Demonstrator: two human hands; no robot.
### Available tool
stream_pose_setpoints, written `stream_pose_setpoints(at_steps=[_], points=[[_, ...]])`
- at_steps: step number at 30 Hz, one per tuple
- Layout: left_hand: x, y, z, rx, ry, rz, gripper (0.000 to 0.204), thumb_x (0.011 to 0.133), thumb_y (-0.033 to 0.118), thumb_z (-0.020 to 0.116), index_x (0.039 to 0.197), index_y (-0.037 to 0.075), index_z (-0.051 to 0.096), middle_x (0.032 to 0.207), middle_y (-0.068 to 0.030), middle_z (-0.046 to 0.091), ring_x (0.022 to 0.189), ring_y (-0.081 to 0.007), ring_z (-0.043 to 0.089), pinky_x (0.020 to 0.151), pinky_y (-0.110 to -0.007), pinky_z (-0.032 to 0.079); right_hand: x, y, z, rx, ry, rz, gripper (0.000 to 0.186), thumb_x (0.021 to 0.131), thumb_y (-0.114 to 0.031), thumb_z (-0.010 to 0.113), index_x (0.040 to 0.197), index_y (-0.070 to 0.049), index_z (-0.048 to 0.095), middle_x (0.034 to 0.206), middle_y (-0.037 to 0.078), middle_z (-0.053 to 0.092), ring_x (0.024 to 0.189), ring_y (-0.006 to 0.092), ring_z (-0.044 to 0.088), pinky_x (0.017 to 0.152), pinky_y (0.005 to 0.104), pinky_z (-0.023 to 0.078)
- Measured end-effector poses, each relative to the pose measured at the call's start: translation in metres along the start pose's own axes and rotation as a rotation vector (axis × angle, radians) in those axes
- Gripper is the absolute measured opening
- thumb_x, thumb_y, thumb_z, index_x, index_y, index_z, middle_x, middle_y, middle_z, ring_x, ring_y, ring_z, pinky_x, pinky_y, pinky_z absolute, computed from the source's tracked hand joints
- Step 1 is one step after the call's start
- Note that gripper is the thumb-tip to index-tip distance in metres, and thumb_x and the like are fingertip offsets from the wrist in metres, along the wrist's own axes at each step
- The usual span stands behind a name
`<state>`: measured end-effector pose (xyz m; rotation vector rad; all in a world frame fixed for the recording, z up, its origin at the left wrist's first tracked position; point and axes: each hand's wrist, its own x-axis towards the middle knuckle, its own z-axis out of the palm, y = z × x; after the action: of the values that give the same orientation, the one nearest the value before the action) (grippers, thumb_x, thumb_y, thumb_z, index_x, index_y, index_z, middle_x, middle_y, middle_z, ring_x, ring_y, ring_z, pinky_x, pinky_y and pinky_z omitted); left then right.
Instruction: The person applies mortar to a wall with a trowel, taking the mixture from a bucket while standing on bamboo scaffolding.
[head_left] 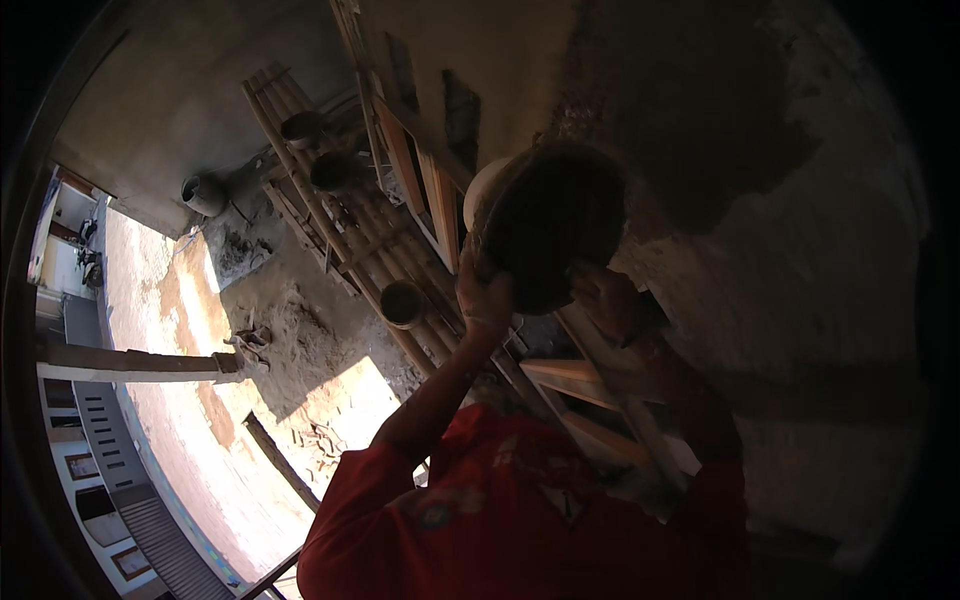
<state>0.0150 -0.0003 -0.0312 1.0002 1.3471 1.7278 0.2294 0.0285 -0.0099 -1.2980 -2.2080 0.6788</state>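
**Head view.** The round, dark, shallow pan [545,225] is held up at the picture's centre, close against the grey plastered wall [830,300]. Both arms in red sleeves rise to it from 6 o'clock. The left hand [485,295] is at the pan's 8 o'clock, with its fingers curled over the rim and clamped on it. The right hand [605,300] lies against the pan's 5 o'clock edge.

As for progress, a darker, damp-looking patch [700,110] covers the wall from 12 to 1 o'clock above the pan. The paler surface from 3 to 5 o'clock looks untouched, so I judge the wall partly covered with most of it left. Three more round pans [403,303] sit on the slanting bamboo scaffold poles [330,220] toward 10 o'clock. Beyond them is a sandy heap on the ground [290,330].

Much is hard to read:
- The pan's inside is deep in shadow, so I cannot tell whether it is full or empty.
- The right hand's fingers are too dark to show whether they grip or only steady the pan.
- The pale wooden frame [590,400] below the pan is partly hidden by the arms.
- The rim of the picture is black.
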Motion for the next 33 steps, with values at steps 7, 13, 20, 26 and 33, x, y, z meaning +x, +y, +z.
stream_pose_setpoints(at_steps=[7,13,20,26,33], points=[[0.016,-0.019,-0.04,-0.016,0.205,-0.054,0.05,0.073,0.003,0.057,0.123,-0.001,0.054,0.103,-0.0094,0.066,0.091,-0.0179,0.062,0.084,-0.03,0.049,0.026,-0.055,-0.051,-0.258,0.059,-0.131,0.044,0.081,-0.016,0.071,0.121,-0.007,0.055,0.102,0.015,0.067,0.092,0.0313,0.067,0.08,0.0408,0.054],[0.013,-0.05,-0.098,0.018,0.317,-0.148,0.047,0.074,0.0,0.057,0.121,-0.002,0.055,0.106,-0.0086,0.065,0.095,-0.0175,0.061,0.087,-0.03,0.047,0.045,-0.094,-0.089,-0.035,-0.213,-0.058,0.046,0.078,-0.016,0.072,0.12,-0.006,0.057,0.1,0.017,0.066,0.085,0.028,0.068,0.076,0.0375,0.053],[-0.006,-0.056,-0.122,0.023,0.349,-0.191,0.047,0.075,0.002,0.057,0.122,-0.002,0.054,0.11,-0.0084,0.062,0.1,-0.0182,0.058,0.091,-0.03,0.045,0.103,-0.041,-0.116,-0.193,-0.232,0.567,0.041,0.087,-0.032,0.068,0.117,-0.004,0.065,0.094,0.012,0.071,0.086,0.0162,0.066,0.078,0.0328,0.051],[-0.012,-0.079,-0.135,0.102,0.347,-0.212,0.054,0.072,-0.001,0.052,0.126,-0.001,0.053,0.11,-0.0075,0.061,0.098,-0.0167,0.057,0.089,-0.028,0.045,0.123,-0.042,-0.176,-0.303,0.284,0.087,0.035,0.091,-0.02,0.06,0.121,-0.002,0.059,0.115,0.015,0.064,0.105,0.0269,0.062,0.091,0.0367,0.047],[-0.008,-0.062,-0.093,-0.116,0.245,-0.221,0.055,0.073,-0.001,0.053,0.129,-0.001,0.05,0.112,-0.0093,0.062,0.102,-0.0175,0.057,0.091,-0.029,0.045,0.039,-0.048,-0.082,0.129,-0.32,0.584,0.04,0.086,-0.012,0.06,0.123,0.0,0.052,0.079,0.007,0.059,0.062,0.0146,0.057,0.056,0.0283,0.047]])
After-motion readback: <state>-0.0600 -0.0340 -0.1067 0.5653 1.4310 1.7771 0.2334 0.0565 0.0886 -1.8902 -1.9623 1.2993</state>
